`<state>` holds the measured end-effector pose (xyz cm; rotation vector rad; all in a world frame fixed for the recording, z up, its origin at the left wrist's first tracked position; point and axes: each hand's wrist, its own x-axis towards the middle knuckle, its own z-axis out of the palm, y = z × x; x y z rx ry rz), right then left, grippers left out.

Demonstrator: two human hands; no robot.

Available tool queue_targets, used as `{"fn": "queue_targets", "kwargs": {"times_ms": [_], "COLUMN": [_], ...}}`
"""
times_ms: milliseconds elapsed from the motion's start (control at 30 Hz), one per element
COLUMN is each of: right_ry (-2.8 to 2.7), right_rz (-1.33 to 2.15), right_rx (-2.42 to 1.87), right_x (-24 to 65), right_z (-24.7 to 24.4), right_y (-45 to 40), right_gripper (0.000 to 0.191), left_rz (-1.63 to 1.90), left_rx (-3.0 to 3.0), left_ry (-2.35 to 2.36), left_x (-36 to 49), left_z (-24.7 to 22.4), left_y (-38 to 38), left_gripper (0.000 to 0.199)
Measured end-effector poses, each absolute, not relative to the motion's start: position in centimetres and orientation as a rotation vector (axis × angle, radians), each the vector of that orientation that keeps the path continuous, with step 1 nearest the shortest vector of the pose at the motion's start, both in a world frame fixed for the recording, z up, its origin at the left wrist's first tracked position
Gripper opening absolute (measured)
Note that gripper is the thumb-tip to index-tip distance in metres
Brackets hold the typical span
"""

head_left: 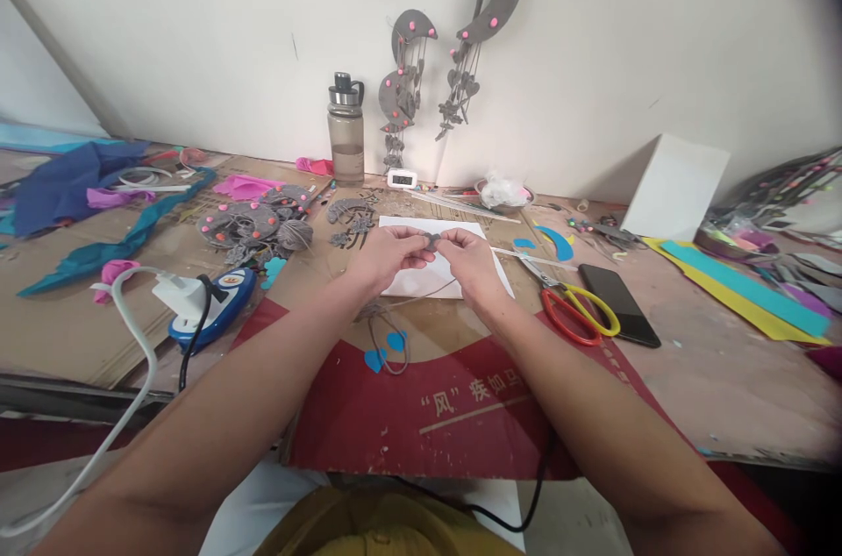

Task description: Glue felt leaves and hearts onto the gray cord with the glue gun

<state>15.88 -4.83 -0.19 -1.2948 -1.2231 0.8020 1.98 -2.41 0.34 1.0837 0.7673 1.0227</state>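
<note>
Above the white paper sheet (pixel 427 275) at the middle of the cardboard-covered table (pixel 72 328), both hands meet on a small grey felt piece (pixel 432 241), dark, rounded and mostly hidden by fingertips, so its exact shape cannot be told. The left hand (pixel 388 256) pinches its left side between thumb and forefinger; the right hand (pixel 470 262) pinches its right side the same way, both grips narrow and closed on the piece, which sits between the two sets of fingertips. A thin grey cord (pixel 421 293) trails from under the hands toward a loop near two blue felt hearts (pixel 385 352).

Just right of the right wrist lie red-and-yellow scissors (pixel 575 306), and beside them a black phone (pixel 618 303). To the left sits a heap of grey felt moons with pink dots (pixel 253 223), nearer still a blue-and-white glue gun (pixel 214 306). A water bottle (pixel 346 131) stands at the wall, beside hanging grey moon mobiles (pixel 453 39).
</note>
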Motion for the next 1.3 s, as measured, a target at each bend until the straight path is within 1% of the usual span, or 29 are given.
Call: {"fn": "queue_targets", "kwargs": {"times_ms": [133,267,333,467,600,667,733,900,1167,1300], "right_ry": [-1.150,-1.115,-1.124,-1.182,-1.208,-1.220,-1.241,-1.332,-1.494,-1.602], "right_rz": [0.982,1.094,1.077,1.012,0.985,0.969,0.954,0.940,0.818,0.694], "right_rx": [-1.281,-1.301,-1.311,-1.323,-1.335,-1.336,-1.341,-1.375,-1.482,-1.490], "right_x": [16.5,17.1,17.2,17.1,17.0,17.0,17.1,17.2,16.9,17.0], "right_z": [0.3,0.6,0.6,0.6,0.5,0.4,0.3,0.2,1.0,0.6], "right_y": [-4.9,-5.0,-5.1,-5.1,-5.2,-5.2,-5.2,-5.3,-5.8,-5.9], "right_gripper": [0.012,0.018,0.017,0.013,0.012,0.011,0.009,0.009,0.016,0.015], "left_rz": [0.876,0.889,0.906,0.982,1.156,1.184,1.155,0.977,0.858,0.834], "left_rx": [1.048,1.067,1.104,1.243,1.335,1.348,1.398,1.583,1.672,1.744], "left_ry": [0.670,0.690,0.722,0.805,1.033,1.068,1.026,0.927,1.000,1.062], "left_x": [1.2,0.7,0.7,0.8,0.7,0.6,0.6,1.0,1.0,1.1], "left_z": [0.3,0.7,0.8,0.4,0.1,0.3,0.5,0.8,1.7,2.0], "left_y": [-1.8,-1.6,-1.7,-1.6,-1.4,-1.4,-1.6,-2.2,-2.9,-3.4], "left_gripper": [0.019,0.023,0.019,0.006,0.016,0.016,0.014,0.017,0.012,0.011]}}
